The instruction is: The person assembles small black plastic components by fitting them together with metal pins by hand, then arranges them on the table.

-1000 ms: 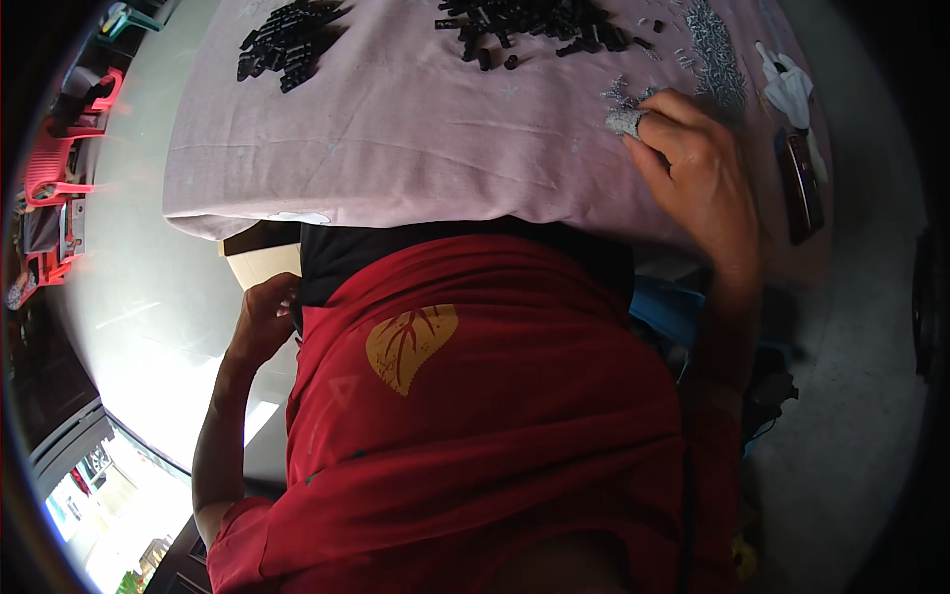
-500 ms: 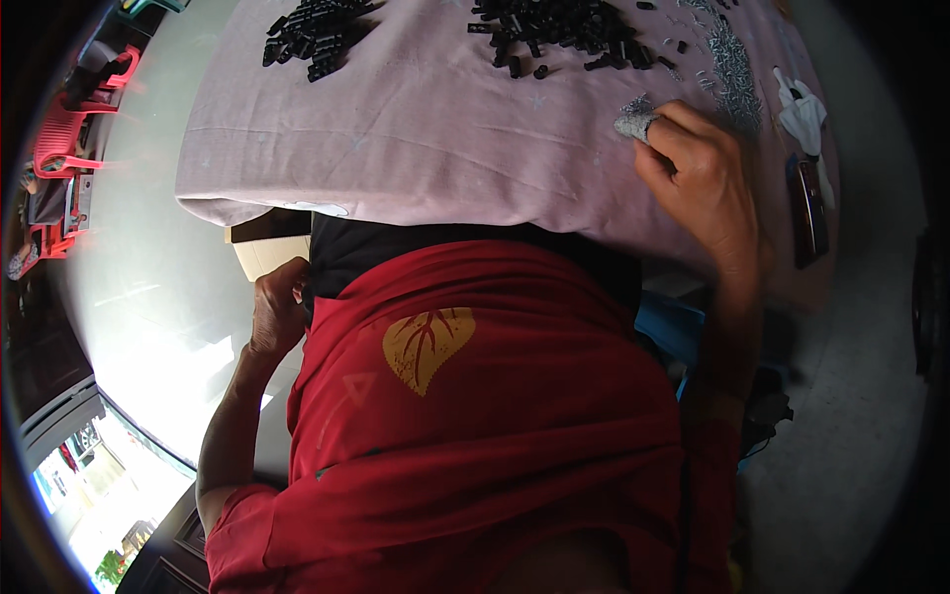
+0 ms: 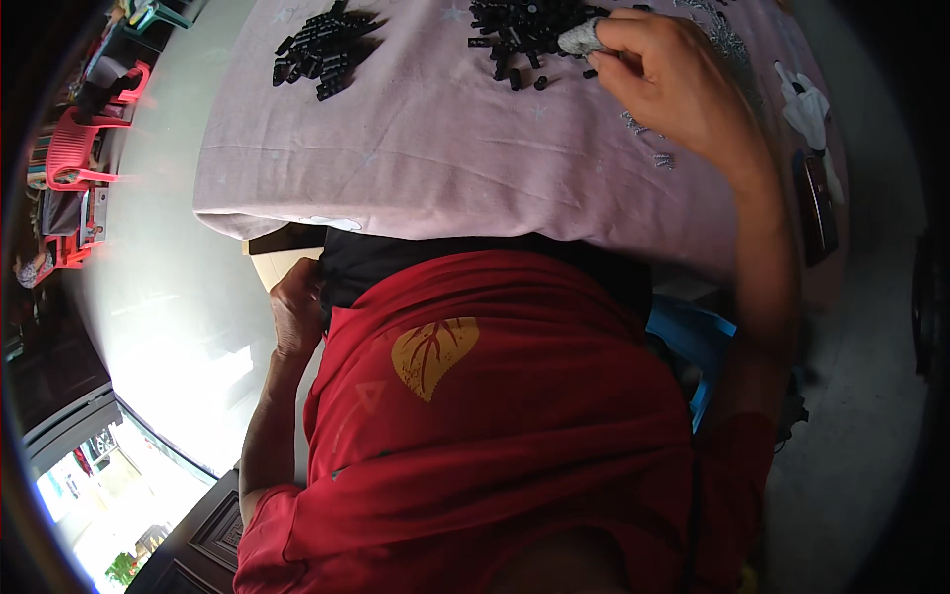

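Right hand (image 3: 683, 89), fingers (image 3: 633, 35) curled, reaches the black parts pile (image 3: 524, 25) on the pink cloth (image 3: 426, 148); left hand (image 3: 295, 317) rests below the table edge.

Two piles of small parts (image 3: 322, 54) (image 3: 524, 25) lie side by side on the cloth (image 3: 426, 148)

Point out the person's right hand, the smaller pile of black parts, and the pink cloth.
right hand (image 3: 683, 94): head view, back of the hand.
smaller pile of black parts (image 3: 322, 49): head view, pile's middle.
pink cloth (image 3: 445, 148): head view, bare stretch below the piles.
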The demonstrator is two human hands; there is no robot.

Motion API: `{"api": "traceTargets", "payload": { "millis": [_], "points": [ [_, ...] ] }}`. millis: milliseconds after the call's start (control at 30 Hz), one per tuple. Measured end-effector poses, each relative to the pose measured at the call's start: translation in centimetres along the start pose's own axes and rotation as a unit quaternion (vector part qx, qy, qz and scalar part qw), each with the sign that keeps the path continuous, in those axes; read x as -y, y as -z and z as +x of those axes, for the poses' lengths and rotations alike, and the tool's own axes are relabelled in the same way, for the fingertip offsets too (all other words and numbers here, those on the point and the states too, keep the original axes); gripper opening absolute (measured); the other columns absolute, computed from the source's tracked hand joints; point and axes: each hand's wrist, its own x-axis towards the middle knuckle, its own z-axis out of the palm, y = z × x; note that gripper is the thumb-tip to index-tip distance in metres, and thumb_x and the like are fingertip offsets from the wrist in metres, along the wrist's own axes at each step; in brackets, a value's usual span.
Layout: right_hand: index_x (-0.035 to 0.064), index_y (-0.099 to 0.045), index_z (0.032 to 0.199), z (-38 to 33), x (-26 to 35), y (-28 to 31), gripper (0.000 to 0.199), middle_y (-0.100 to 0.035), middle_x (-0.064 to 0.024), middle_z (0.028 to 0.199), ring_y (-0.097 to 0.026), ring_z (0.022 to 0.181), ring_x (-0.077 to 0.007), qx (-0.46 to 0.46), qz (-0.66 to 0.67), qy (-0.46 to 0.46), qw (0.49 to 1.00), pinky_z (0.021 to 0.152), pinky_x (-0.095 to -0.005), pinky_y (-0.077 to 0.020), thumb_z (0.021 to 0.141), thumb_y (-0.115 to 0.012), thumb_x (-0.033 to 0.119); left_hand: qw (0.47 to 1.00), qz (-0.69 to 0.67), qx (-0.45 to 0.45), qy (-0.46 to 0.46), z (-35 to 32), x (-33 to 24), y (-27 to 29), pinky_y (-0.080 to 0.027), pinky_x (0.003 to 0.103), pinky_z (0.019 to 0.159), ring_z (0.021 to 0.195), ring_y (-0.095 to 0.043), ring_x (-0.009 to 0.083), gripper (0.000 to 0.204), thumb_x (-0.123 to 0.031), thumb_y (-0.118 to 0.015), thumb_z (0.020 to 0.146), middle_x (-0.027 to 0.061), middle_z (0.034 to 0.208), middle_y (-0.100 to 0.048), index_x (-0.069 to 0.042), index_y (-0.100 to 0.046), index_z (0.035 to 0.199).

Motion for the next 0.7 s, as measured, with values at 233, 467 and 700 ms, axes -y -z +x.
{"api": "traceTargets", "payload": {
  "millis": [233,467,700],
  "points": [
    [-0.0004,-0.060,0.080,-0.1,-3.3,-2.4,0.016,-0.046,0.0025,0.062,-0.042,0.054,-0.0051,0.016,0.139,-0.081,0.987,0.049,-0.0262,-0.0333,0.092,-0.067,0.007,0.967,0.075,0.229,0.085,3.5,-5.1,7.1,-0.055,0.034,0.068,0.076,-0.073,0.0254,0.014,-0.008,-0.071,0.083,0.0155,0.081,-0.073,-0.001,-0.073,0.095],
    [0.0029,-0.053,0.071,-0.5,-3.5,-3.7,0.029,-0.043,0.0098,0.061,-0.036,0.056,0.0008,-0.053,0.236,-0.090,0.966,0.047,-0.0229,-0.0267,0.095,-0.068,0.009,0.976,-0.142,0.135,-0.093,8.2,-17.2,7.0,-0.053,0.027,0.067,0.074,-0.063,0.0084,0.014,-0.007,-0.074,0.091,0.0064,0.083,-0.071,-0.002,-0.075,0.104],
    [0.0031,-0.055,0.073,-1.0,-3.5,-3.8,0.026,-0.048,0.0090,0.066,-0.037,0.059,0.0013,-0.073,0.252,-0.110,0.959,0.049,-0.0221,-0.0287,0.094,-0.069,0.008,0.923,-0.026,0.010,-0.384,19.3,-20.8,-1.5,-0.056,0.038,0.076,0.084,-0.070,0.0302,0.028,-0.014,-0.073,0.086,0.0153,0.097,-0.069,-0.003,-0.071,0.111]
  ]
}}
